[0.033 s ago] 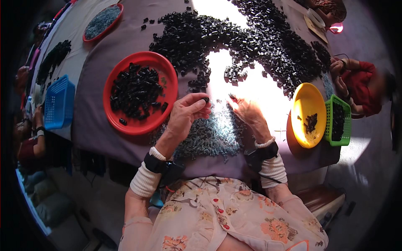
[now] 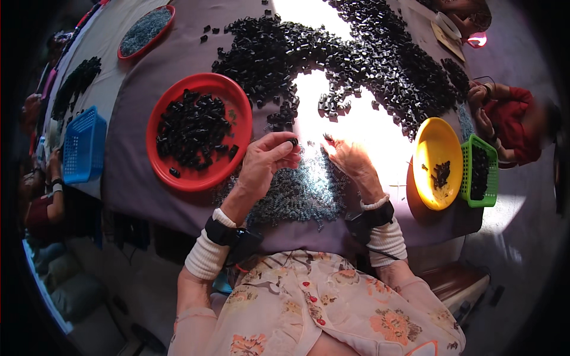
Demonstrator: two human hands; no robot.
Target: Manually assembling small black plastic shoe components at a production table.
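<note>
My left hand (image 2: 265,158) is closed, with a small black cylindrical piece (image 2: 293,142) pinched between thumb and forefinger. Across a short gap, my right hand (image 2: 350,155) also has its fingertips together. Something small and dark shows at them, too small to name in the glare. Below and between both hands spreads a pile of small, shiny, greyish metal-like pieces (image 2: 297,199). Beyond my fingers lies a big heap of short black tubular pieces (image 2: 380,65). Left of my left hand, a round red tray (image 2: 155,139) holds many black pieces.
To the right stand a yellow tray (image 2: 442,133) with a few black pieces and a green basket (image 2: 490,188) of black ones. A blue basket (image 2: 83,148) and a red tray of small grey pieces (image 2: 145,31) are left. Co-workers' hands (image 2: 484,118) work at the table's right edge.
</note>
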